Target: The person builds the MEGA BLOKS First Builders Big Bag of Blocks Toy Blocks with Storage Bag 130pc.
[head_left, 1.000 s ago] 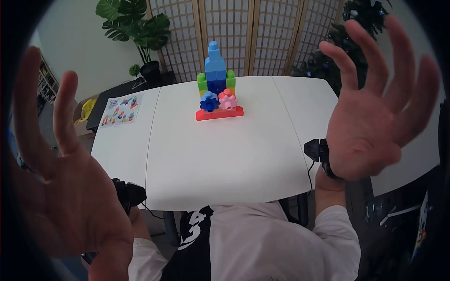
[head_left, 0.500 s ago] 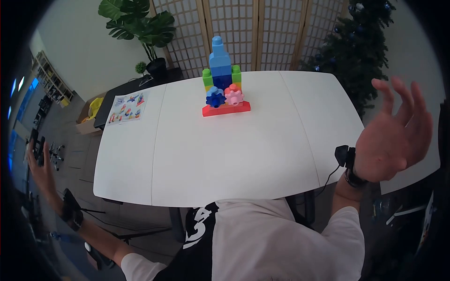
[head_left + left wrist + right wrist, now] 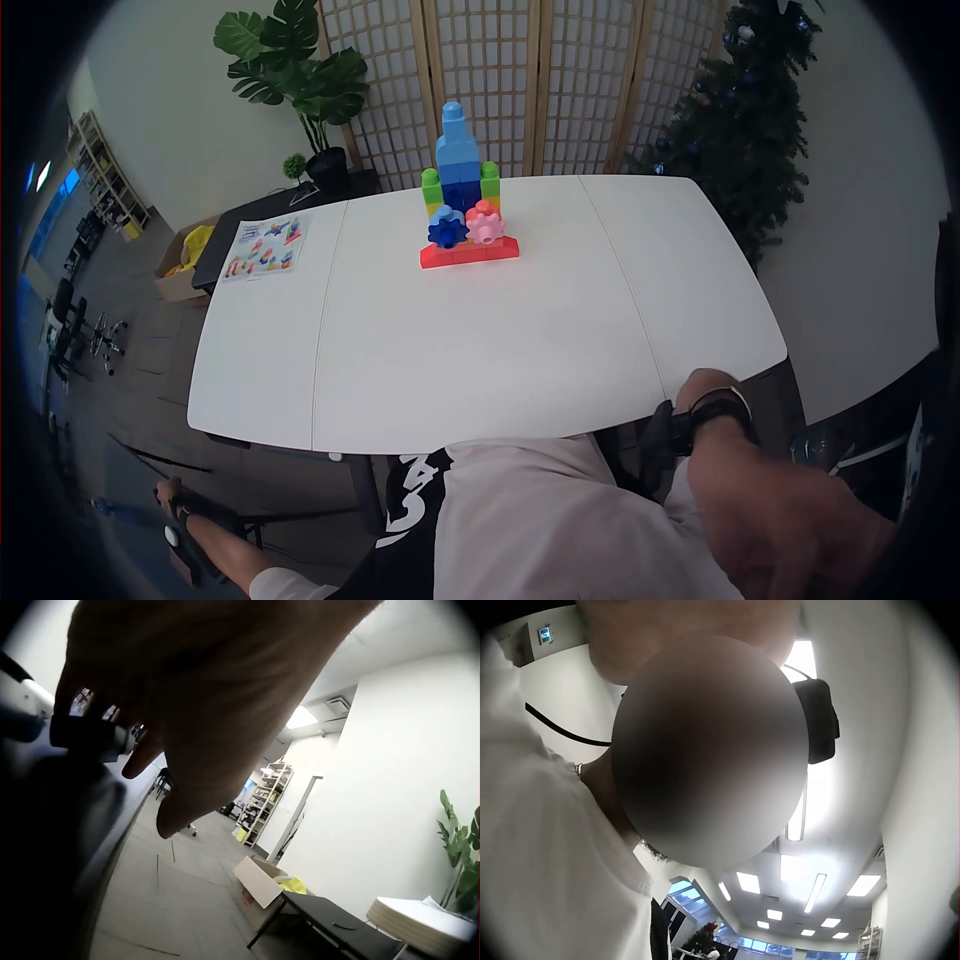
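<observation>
A block tower (image 3: pixel 460 160) stands upright on the white table (image 3: pixel 480 340), light blue at its top, with green blocks at both sides. A dark blue gear (image 3: pixel 447 230) and a pink gear (image 3: pixel 485 224) sit side by side above its long red base (image 3: pixel 470 254). Low at the far left is the left hand (image 3: pixel 170 491), away from the tower; in the left wrist view the left hand (image 3: pixel 187 697) has its thumb and a finger extended, beside a dark object (image 3: pixel 86 735). The right hand (image 3: pixel 790 520), blurred at the lower right, is off the table; its fingers are unclear.
A printed sheet (image 3: pixel 265 249) lies at the table's left. A black side table (image 3: pixel 235 215) and a cardboard box (image 3: pixel 180 275) stand beyond it. Behind are a plant (image 3: pixel 300 75), a lattice screen (image 3: pixel 490 60) and a decorated tree (image 3: pixel 745 130).
Both hands, raised before, are lower now. The left hand has moved away from the front to the lower left; the right has dropped and turned toward the body. The tower stands unchanged.
</observation>
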`<state>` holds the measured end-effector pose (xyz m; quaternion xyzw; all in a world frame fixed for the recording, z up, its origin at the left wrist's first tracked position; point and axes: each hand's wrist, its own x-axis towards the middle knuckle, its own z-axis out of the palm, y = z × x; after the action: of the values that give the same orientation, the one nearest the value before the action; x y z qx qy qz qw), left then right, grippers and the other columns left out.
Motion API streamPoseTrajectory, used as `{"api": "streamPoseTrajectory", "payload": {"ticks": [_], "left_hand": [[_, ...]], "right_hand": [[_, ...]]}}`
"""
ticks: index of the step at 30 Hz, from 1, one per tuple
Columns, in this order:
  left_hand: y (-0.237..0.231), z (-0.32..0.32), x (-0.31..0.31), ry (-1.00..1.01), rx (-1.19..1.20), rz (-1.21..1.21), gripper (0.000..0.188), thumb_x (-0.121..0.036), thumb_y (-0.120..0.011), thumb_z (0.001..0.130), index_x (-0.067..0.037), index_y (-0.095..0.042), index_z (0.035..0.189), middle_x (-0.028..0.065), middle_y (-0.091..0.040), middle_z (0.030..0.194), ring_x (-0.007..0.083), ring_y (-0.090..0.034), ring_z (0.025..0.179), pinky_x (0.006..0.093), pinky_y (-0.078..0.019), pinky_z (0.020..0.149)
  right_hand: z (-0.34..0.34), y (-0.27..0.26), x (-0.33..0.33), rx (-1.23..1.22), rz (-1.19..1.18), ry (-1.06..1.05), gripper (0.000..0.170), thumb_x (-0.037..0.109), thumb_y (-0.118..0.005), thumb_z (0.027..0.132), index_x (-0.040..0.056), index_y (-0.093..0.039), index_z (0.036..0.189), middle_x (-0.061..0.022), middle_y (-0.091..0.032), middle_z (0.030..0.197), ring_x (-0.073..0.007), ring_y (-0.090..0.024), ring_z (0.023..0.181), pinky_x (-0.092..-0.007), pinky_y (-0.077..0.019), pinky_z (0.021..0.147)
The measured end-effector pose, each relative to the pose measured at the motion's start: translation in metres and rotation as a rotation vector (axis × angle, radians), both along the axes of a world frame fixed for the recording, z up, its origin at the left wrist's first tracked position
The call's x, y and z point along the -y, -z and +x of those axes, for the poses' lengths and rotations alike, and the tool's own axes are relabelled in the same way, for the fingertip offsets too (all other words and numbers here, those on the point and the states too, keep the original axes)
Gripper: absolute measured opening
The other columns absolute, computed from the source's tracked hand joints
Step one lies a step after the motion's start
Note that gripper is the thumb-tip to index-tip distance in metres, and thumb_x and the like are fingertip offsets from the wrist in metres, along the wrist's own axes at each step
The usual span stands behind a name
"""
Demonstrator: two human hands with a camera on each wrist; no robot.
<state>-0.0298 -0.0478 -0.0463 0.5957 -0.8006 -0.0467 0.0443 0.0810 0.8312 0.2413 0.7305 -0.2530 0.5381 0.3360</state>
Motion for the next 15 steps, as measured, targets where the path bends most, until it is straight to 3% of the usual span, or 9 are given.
{"api": "streamPoseTrajectory", "payload": {"ticks": [1, 6, 8, 11, 13, 14, 15], "left_hand": [[-0.01, 0.008, -0.04, -0.027, -0.077, -0.103, 0.048, -0.03, -0.068, 0.093, -0.009, -0.073, 0.136, 0.0237, -0.072, 0.137, 0.0402, -0.069, 0.129, 0.0524, -0.0554, 0.104], [0.02, 0.0, 0.025, 0.043, -0.01, -0.086, 0.037, -0.021, -0.056, 0.105, -0.012, -0.068, 0.139, 0.0172, -0.069, 0.144, 0.0426, -0.067, 0.131, 0.0581, -0.0557, 0.102], [0.015, -0.009, 0.026, -0.012, -0.262, -0.179, 0.034, -0.018, -0.054, 0.105, -0.007, -0.067, 0.134, 0.0188, -0.071, 0.14, 0.0469, -0.068, 0.127, 0.0581, -0.0566, 0.099], [0.002, -0.024, 0.025, 0.105, -0.264, -0.307, 0.033, -0.017, -0.058, 0.103, -0.004, -0.067, 0.132, 0.0216, -0.072, 0.135, 0.0484, -0.068, 0.123, 0.0575, -0.0564, 0.098], [-0.021, -0.039, 0.011, 0.176, -0.282, -0.326, 0.033, -0.017, -0.061, 0.103, -0.004, -0.067, 0.132, 0.022, -0.073, 0.132, 0.0477, -0.069, 0.121, 0.0559, -0.0564, 0.098], [-0.036, -0.051, 0.005, 0.242, -0.299, -0.342, 0.033, -0.018, -0.064, 0.102, -0.004, -0.068, 0.132, 0.0224, -0.074, 0.13, 0.047, -0.07, 0.119, 0.0544, -0.0564, 0.097], [-0.051, -0.061, -0.001, 0.365, -0.324, -0.425, 0.033, -0.022, -0.067, 0.101, -0.006, -0.071, 0.13, 0.0231, -0.074, 0.128, 0.0467, -0.071, 0.118, 0.0538, -0.0566, 0.097]], "right_hand": [[0.004, -0.005, -0.005, 0.191, 0.183, -0.133, 0.019, -0.007, -0.064, 0.099, -0.003, -0.07, 0.116, -0.0169, -0.072, 0.121, -0.03, -0.072, 0.106, -0.0412, -0.0646, 0.09], [-0.007, -0.003, -0.002, 0.052, 0.139, 0.045, 0.018, -0.005, -0.062, 0.099, -0.0025, -0.07, 0.115, -0.0184, -0.073, 0.114, -0.0319, -0.073, 0.1, -0.043, -0.0624, 0.087], [-0.001, -0.002, -0.001, 0.036, 0.122, 0.074, 0.019, -0.005, -0.063, 0.098, -0.0028, -0.07, 0.116, -0.0175, -0.073, 0.114, -0.0316, -0.073, 0.101, -0.0438, -0.0623, 0.087], [0.005, 0.003, 0.006, 0.168, -0.062, 0.037, 0.021, -0.004, -0.064, 0.097, 0.0002, -0.071, 0.116, -0.0123, -0.074, 0.114, -0.0293, -0.072, 0.102, -0.0432, -0.0618, 0.086], [-0.005, 0.006, 0.002, 0.091, 0.048, 0.229, 0.023, -0.002, -0.066, 0.097, 0.0062, -0.073, 0.118, -0.008, -0.074, 0.118, -0.0266, -0.071, 0.103, -0.0412, -0.0616, 0.085], [0.0, 0.005, -0.003, 0.091, 0.048, 0.226, 0.023, -0.002, -0.066, 0.097, 0.0062, -0.073, 0.118, -0.008, -0.074, 0.118, -0.0266, -0.071, 0.103, -0.0412, -0.0616, 0.085], [0.008, 0.004, -0.015, 0.181, 0.2, 0.288, 0.024, 0.001, -0.067, 0.098, 0.0105, -0.074, 0.118, -0.0075, -0.074, 0.12, -0.0259, -0.071, 0.103, -0.0412, -0.0614, 0.085]]}}
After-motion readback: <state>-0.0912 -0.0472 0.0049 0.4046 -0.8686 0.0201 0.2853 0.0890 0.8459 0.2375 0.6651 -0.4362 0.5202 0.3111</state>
